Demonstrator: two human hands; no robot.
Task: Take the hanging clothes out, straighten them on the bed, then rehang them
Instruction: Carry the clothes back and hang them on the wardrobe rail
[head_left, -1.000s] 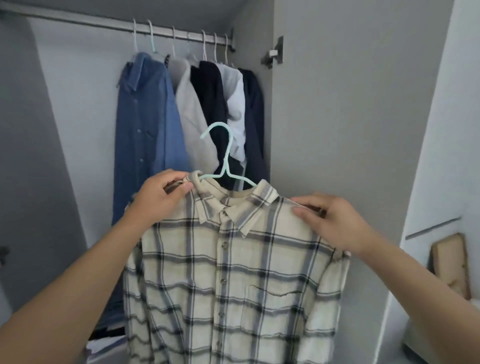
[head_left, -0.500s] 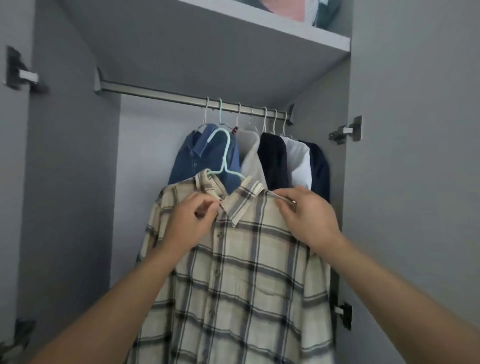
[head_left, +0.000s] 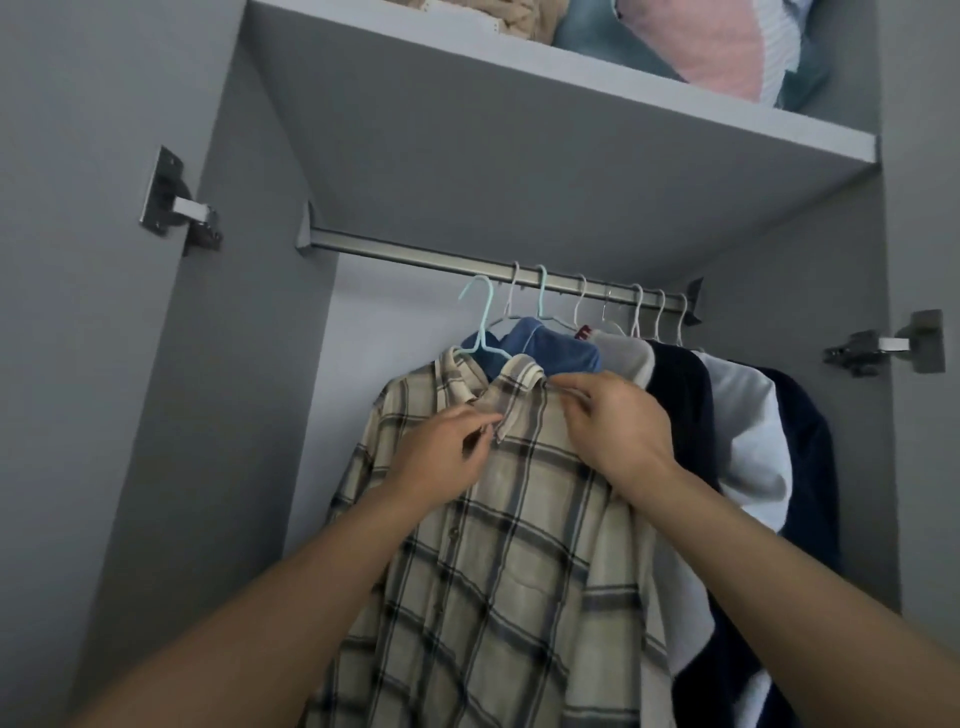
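A: Where is the plaid shirt right now?

B: Centre of the frame, hanging long axis downward in front of the open wardrobe, on a mint-green hanger. The hanger's hook sits just below the closet rod and left of the blue shirt and the other hung garments. I can't tell whether the hook touches the rod.

A: So what does the next move turn on?

B: That gap between hook and rod. The hook lies above and slightly left of both hands, so I'd judge the shirt must go up and back for the hook to catch the bare stretch of rod.

A: Which hand is nearer the hook?

B: The left hand sits lower, at the shirt's front just beside the collar; the right hand is higher, at the right collar and shoulder. Both look about equally near.

A: And the grips?

B: Left fingers are curled, pinching the fabric by the collar tip. The right hand's fingers curl over the shoulder seam, gripping the shirt and probably the hanger arm beneath.
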